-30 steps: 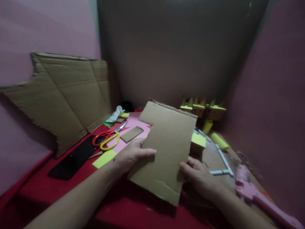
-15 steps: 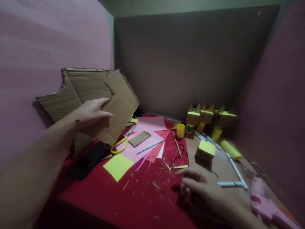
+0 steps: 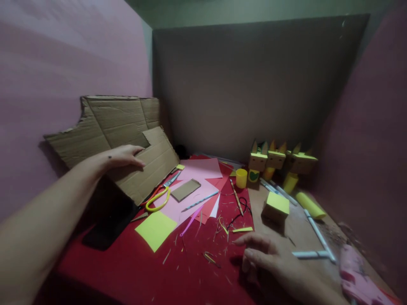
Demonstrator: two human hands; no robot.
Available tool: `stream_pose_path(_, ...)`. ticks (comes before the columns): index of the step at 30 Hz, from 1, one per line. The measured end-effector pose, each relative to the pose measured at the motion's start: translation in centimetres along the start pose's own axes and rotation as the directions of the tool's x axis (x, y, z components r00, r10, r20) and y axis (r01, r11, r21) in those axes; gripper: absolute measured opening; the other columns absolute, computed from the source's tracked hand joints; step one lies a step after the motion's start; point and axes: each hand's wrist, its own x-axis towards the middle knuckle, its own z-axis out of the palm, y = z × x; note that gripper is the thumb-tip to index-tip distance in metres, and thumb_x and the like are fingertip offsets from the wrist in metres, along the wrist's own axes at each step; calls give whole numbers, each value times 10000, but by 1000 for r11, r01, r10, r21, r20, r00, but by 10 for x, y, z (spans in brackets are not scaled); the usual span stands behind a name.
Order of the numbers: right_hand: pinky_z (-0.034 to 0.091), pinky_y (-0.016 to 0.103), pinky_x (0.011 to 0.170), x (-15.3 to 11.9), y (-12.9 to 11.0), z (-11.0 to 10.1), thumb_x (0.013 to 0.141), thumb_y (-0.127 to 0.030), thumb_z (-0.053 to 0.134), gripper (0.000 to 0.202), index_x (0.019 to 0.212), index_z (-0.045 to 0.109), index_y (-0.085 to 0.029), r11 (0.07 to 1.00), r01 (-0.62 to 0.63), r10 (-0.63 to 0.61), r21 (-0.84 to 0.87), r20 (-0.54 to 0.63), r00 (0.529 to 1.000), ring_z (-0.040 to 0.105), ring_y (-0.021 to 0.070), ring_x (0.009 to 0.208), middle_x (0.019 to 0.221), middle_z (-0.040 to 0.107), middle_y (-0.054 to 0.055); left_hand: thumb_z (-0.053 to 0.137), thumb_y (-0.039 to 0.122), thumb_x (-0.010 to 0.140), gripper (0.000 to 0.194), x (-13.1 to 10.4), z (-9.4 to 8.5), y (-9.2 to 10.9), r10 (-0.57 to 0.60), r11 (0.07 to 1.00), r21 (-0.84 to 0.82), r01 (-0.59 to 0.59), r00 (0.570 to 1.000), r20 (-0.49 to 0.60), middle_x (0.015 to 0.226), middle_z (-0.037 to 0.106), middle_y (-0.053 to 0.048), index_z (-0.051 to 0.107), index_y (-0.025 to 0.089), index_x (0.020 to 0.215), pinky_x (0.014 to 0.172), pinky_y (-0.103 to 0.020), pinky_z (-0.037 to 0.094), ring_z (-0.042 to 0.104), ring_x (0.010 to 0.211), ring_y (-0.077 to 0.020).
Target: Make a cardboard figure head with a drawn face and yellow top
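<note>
My left hand (image 3: 129,156) grips a cut piece of cardboard (image 3: 152,163) at its left part, thumb on the near face. Behind it a larger cardboard sheet (image 3: 114,116) leans against the pink wall. My right hand (image 3: 260,254) hovers or rests low over the red cloth, fingers loosely curled and apart, holding nothing. Near it lie a thin yellow strip (image 3: 242,229) and paper scraps. Scissors with yellow handles (image 3: 158,199), a yellow square (image 3: 155,231) and a small cardboard rectangle (image 3: 186,190) are right of the held cardboard.
A black phone-like object (image 3: 110,228) lies at left. Pink paper (image 3: 200,168), pencils and a yellow tube (image 3: 241,178) are mid-table. At right stand cardboard figures (image 3: 276,159), a yellow-topped box (image 3: 276,205), pale markers (image 3: 319,235) and a pink glue gun (image 3: 359,279).
My left hand and the cut cardboard piece have moved down, showing more of the larger sheet behind. My right hand keeps nearly the same pose.
</note>
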Motion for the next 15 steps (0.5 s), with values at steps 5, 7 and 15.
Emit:
stream_pose_path(5, 377, 236, 513, 1, 7, 3, 647, -392, 866, 363, 923, 699, -223, 993, -18, 18, 121, 7, 1000, 555, 108, 508, 621, 687, 15, 578, 305, 922, 335, -28, -2, 18, 149, 927, 373, -36, 949, -278, 1287, 645, -124, 638, 86, 1168, 1115, -395, 306, 494, 1272, -303)
stream_pose_path(7, 371, 245, 506, 2, 10, 3, 614, -392, 884, 381, 915, 706, -240, 985, -38, 40, 167, -5, 999, 550, 117, 514, 650, 699, 34, 453, 284, 972, 452, -47, -8, 19, 201, 887, 460, 36, 867, -455, 1482, 437, -242, 517, 17, 1331, 1178, -510, 152, 295, 1423, -377)
stream_pose_path(15, 357, 231, 476, 10, 21, -6, 599, -480, 873, 476, 956, 669, -240, 992, -83, 79, 95, 53, 995, 522, 110, 490, 642, 664, 16, 382, 322, 963, 614, -80, -22, 11, 273, 726, 625, 285, 715, -644, 1403, 440, -371, 374, -99, 1410, 1066, -645, 296, 387, 1326, -497)
